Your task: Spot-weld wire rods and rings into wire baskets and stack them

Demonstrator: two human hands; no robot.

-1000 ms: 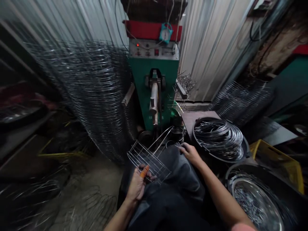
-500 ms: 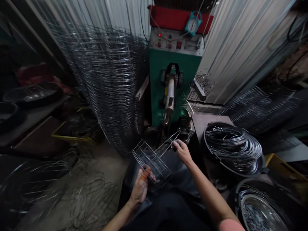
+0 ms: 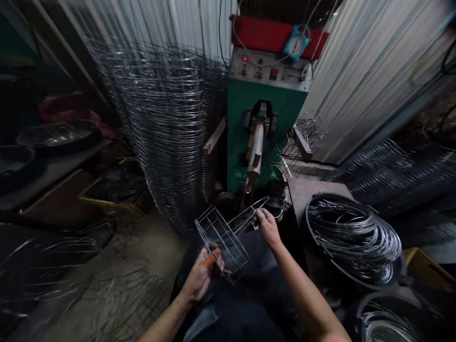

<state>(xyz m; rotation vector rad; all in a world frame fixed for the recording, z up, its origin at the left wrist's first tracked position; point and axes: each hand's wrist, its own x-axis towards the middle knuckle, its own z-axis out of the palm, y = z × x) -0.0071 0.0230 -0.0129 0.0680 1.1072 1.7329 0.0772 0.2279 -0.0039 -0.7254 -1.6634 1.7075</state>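
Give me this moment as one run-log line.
Rectangular steel-wire rack: held over lap | left hand: orange-wrapped finger, gripping rack | right hand: gripping rack's far wires | nearby: green-panelled machine, black tub of wire hoops

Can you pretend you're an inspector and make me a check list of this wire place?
Surface: concrete floor, wire hoops lying on it.
Job's things: wire rack, held in both hands.
Clutter: tall stack of wire rings; black tub of wire hoops.
Hands: left hand with orange finger cover; right hand; both grip the rack.
Cables: thin black cable above the machine.
Surroundings: green machine; corrugated metal wall.
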